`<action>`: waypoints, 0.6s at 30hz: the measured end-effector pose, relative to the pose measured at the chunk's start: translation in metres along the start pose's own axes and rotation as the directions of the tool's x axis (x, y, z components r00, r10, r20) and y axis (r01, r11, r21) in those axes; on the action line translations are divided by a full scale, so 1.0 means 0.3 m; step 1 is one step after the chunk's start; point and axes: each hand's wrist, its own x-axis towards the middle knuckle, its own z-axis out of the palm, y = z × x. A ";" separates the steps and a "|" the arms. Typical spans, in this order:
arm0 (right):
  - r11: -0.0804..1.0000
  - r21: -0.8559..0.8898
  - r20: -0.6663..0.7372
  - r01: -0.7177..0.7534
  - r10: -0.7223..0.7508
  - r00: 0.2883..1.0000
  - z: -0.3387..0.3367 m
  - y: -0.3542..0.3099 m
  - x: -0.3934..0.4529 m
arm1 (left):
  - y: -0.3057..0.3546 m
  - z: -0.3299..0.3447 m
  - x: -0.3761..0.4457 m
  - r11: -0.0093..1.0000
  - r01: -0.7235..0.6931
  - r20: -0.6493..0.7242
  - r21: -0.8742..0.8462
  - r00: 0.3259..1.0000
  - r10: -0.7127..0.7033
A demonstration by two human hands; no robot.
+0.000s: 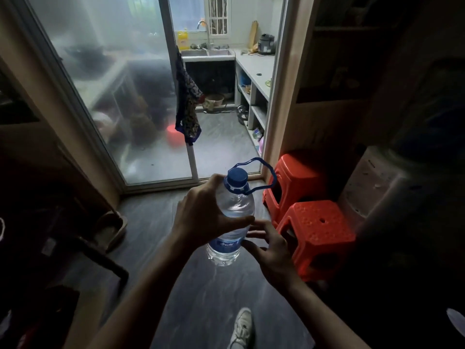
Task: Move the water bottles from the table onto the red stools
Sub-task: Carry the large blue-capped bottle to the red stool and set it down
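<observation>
1. The left hand [201, 212] wraps the upper body of the water bottle [230, 222], thumb curled across its front; the bottle hangs in the air above the floor, tilted, cap toward 12 o'clock.
2. The right hand [270, 250] sits at the bottle's 4 o'clock, fingers spread and lightly bent, fingertips at or just beside the blue label; real contact is unclear.
3. The bottle is clear ribbed plastic with water inside, a blue screw cap [236, 177] and a thin blue loop handle [261, 176] arching to 2 o'clock.
4. At 3 o'clock from the bottle stands the near red stool [318, 225], moulded plastic with a dimpled top and a centre hole; the far red stool [295, 177] stands just behind it at 1 o'clock.
5. A pale water dispenser [375, 182] stands beside the stools, farther toward 3 o'clock.
6. At 12 o'clock a frosted sliding door [110, 79] stands partly open, patterned cloth [187, 107] hanging at its edge.
7. The floor [208, 298] is dark, streaked; a white sneaker [242, 328] shows at 6 o'clock.
</observation>
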 end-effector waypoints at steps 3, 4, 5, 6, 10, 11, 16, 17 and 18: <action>1.000 0.005 -0.027 0.000 0.000 1.000 -0.039 0.039 0.149 | -0.024 0.081 0.158 0.999 -0.040 0.036 0.005 0.999 0.040; 1.000 0.012 -0.039 0.001 -0.001 0.999 -0.055 0.054 0.207 | -0.032 0.110 0.218 0.999 -0.042 0.051 0.014 0.998 0.041; 1.000 0.015 -0.048 -0.001 0.001 0.999 -0.072 0.068 0.263 | -0.038 0.137 0.278 0.999 -0.041 0.068 0.024 0.997 0.039; 1.000 0.015 -0.056 -0.004 0.005 0.998 -0.089 0.079 0.322 | -0.044 0.163 0.340 0.999 -0.045 0.086 0.028 0.995 0.043; 0.998 0.056 -0.100 -0.027 0.033 0.994 -0.160 0.111 0.557 | -0.044 0.250 0.589 0.995 -0.099 0.130 0.011 0.987 0.097; 0.997 0.068 -0.118 -0.020 0.028 0.993 -0.176 0.119 0.614 | -0.040 0.270 0.648 0.993 -0.115 0.127 0.021 0.986 0.111; 0.997 0.077 -0.177 -0.017 0.031 0.984 -0.245 0.157 0.833 | -0.040 0.380 0.879 0.989 -0.144 0.160 0.013 0.977 0.141; 0.997 0.076 -0.204 -0.012 0.027 0.979 -0.259 0.170 0.872 | -0.043 0.404 0.923 0.990 -0.140 0.165 0.003 0.977 0.138; 0.997 0.070 -0.221 -0.007 0.022 0.975 -0.269 0.180 0.899 | -0.043 0.421 0.954 0.991 -0.134 0.163 -0.005 0.978 0.133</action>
